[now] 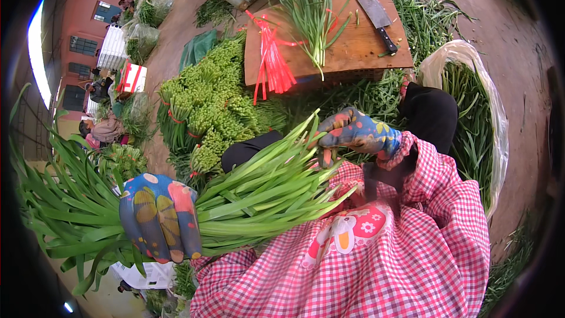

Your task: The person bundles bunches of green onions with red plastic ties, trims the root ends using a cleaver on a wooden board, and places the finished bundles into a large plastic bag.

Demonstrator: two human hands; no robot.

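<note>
My left hand (159, 218), in a blue flowered work glove, is wrapped round a big bunch of long flat green leaves (253, 206), probably garlic chives. Leafy tops spread out beyond it to the left, while the paler stalk ends point right across my lap. At those ends my right hand (356, 132), in a matching soiled glove, has thumb and fingers pinched on a stalk at the upper edge of the bunch. A smaller loose bunch of green stalks (315, 17) lies on a wooden board (359, 41), with a black-handled cleaver (376, 20) to its right.
Red plastic ties (273, 59) hang over the board's left edge. Tied green bundles (212, 100) are piled left of it. A clear plastic bag of greens (471, 112) stands at the right. Loose leaves litter the floor behind. Crates and other people sit at the far left.
</note>
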